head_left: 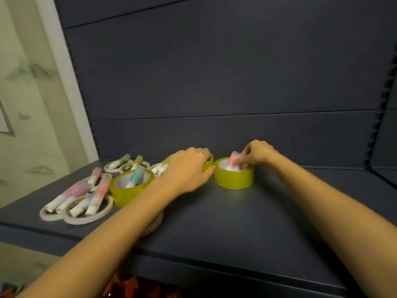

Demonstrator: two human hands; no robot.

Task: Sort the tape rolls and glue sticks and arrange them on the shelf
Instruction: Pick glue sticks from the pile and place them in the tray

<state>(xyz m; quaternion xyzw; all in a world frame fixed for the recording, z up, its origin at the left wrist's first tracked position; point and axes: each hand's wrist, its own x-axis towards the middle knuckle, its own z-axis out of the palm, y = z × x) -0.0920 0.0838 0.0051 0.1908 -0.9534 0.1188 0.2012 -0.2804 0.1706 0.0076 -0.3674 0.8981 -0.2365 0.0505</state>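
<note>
On the far left we see a pale green wall [25, 104]. Next to it is the dark shelf [225, 222]. Flat pale tape rolls [86, 219] lie on the left part of the shelf, and many glue sticks [97, 195] lie across them in a messy pile. Just beside them stands the first yellow tape roll [122, 197], with a blue-green glue stick [136, 177] leaning inside its hole. One more pale roll [156, 221] peeks out from under the left arm.

Then comes the left hand [187, 171]. Its fingers curl over the middle yellow tape roll [210, 161] and its thumb is on the roll's side. The picture is blurry there, so we think it grips the roll, but most of the roll is hidden.

Touching that roll is the last yellow tape roll [234, 179]. The right hand [258, 155] reaches into it from above and pinches a pink glue stick [232, 161] that stands in its hole.
</note>
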